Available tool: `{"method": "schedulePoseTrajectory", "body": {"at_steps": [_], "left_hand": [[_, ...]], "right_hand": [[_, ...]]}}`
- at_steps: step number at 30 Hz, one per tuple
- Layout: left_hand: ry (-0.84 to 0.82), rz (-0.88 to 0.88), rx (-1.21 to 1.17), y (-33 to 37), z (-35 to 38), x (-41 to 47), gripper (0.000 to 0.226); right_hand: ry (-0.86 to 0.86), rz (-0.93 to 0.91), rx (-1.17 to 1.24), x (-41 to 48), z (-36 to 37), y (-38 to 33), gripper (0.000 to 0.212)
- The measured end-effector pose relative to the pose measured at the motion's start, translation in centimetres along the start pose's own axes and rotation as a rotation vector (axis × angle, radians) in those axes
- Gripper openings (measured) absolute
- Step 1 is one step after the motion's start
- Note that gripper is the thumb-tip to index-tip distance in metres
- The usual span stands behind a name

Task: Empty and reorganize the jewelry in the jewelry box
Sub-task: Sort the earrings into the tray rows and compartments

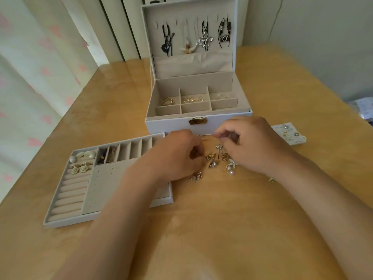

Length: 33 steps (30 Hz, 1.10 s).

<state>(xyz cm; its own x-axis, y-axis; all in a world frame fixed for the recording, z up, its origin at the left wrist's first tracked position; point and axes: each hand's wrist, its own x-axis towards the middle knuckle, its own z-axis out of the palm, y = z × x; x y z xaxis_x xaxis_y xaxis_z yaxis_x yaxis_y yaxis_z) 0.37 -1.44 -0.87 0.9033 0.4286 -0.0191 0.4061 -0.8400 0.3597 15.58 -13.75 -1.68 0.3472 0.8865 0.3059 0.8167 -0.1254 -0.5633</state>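
Observation:
A white jewelry box (171,124) stands open at the table's middle, necklaces (204,38) hanging in its lid and gold rings (167,101) in its back compartments. Its removable tray (105,186) lies at the left, holding flower earrings (79,169). A loose pile of earrings (221,159) lies on the table between my hands. My left hand (177,156) is curled over the pile's left edge; what its fingertips hold is hidden. My right hand (248,142) pinches a small gold earring (202,136) above the pile.
A small white earring card (289,133) with studs lies right of the box. Another earring (272,179) peeks out beside my right forearm. Curtains hang at the left, and the wooden table (201,229) stretches toward me.

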Motion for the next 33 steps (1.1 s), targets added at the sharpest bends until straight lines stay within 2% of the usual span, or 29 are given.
{"method": "schedulePoseTrajectory", "body": {"at_steps": [7,15,20,24,28,33], "left_hand": [[-0.054,0.026,-0.098,-0.3,-0.1,-0.8,0.007],[-0.071,0.035,-0.116,-0.7,0.1,-0.8,0.007],[-0.042,0.088,-0.064,-0.8,0.4,-0.8,0.006],[-0.037,0.071,-0.083,-0.8,0.3,-0.9,0.008],[-0.053,0.054,-0.088,-0.7,0.0,-1.1,0.016],[-0.053,0.062,-0.103,-0.8,-0.1,-1.1,0.01]], "right_hand": [[-0.03,-0.072,-0.001,-0.2,0.9,0.8,0.023],[-0.252,-0.043,-0.053,-0.4,1.0,0.1,0.025],[-0.24,-0.055,-0.074,-0.4,1.2,0.1,0.011],[-0.22,-0.061,-0.051,-0.4,1.3,0.4,0.011],[-0.123,-0.046,0.038,-0.3,0.7,0.3,0.012],[-0.045,-0.032,0.082,-0.6,-0.1,0.1,0.008]]}}
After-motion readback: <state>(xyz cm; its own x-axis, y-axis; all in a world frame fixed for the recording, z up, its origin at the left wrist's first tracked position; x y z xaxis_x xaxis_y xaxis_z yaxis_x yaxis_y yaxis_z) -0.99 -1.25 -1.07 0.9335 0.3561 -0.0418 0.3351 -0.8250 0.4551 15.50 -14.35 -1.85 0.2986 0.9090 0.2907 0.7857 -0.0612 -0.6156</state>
